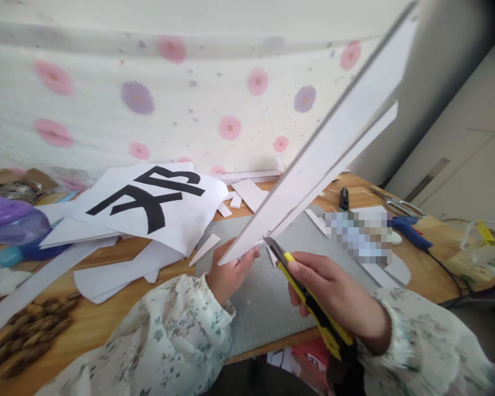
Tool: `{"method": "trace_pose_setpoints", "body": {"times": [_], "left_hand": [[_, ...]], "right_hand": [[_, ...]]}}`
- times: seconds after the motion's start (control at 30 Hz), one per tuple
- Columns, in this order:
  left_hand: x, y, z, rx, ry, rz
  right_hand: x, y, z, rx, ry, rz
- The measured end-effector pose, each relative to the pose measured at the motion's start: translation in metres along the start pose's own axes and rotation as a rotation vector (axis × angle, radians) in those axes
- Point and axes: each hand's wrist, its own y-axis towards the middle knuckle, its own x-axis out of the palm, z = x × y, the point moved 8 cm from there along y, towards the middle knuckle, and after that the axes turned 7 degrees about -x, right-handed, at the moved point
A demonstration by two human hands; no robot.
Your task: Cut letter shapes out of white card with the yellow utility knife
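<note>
My left hand (pixel 231 275) is closed round the lower end of a long white foam board strip (pixel 325 137), which slants up to the right. A narrower white strip (pixel 338 162) runs alongside it and seems to join it near the bottom; the joint itself is partly hidden. In my right hand (pixel 330 286) is a yellow and black utility knife (pixel 311 305) with its blade out. The blade tip touches or nearly touches the strips' lower end, just right of my left fingers. Both hands are above a grey cutting mat (pixel 264 319).
Paper with black lettering (pixel 157 198) and white offcuts (pixel 111 272) cover the left side. A purple bottle (pixel 16 220) and brown pods (pixel 28 335) lie farther left. At right are a black cutter (pixel 344 198), scissors (pixel 400 204) and a blue glue gun (pixel 412 234) with its cord.
</note>
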Motion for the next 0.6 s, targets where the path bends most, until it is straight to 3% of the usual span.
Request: {"method": "trace_pose_setpoints", "body": {"times": [0.07, 0.13, 0.23, 0.43, 0.6], "left_hand": [[0.004, 0.0, -0.004, -0.056, -0.08, -0.03], [0.01, -0.001, -0.009, -0.125, -0.214, -0.087], [0.021, -0.005, -0.015, -0.247, -0.448, -0.168], [0.037, -0.017, -0.019, -0.4, -0.706, -0.241], [0.036, -0.015, -0.013, -0.369, -0.686, -0.293]], "right_hand": [[-0.014, 0.0, -0.002, -0.076, -0.107, 0.107], [-0.033, 0.0, -0.002, -0.159, -0.173, 0.304], [-0.05, -0.001, 0.005, -0.223, -0.105, 0.527], [-0.034, 0.012, 0.022, -0.211, 0.122, 0.552], [-0.029, 0.018, 0.03, -0.226, 0.433, 0.61]]}}
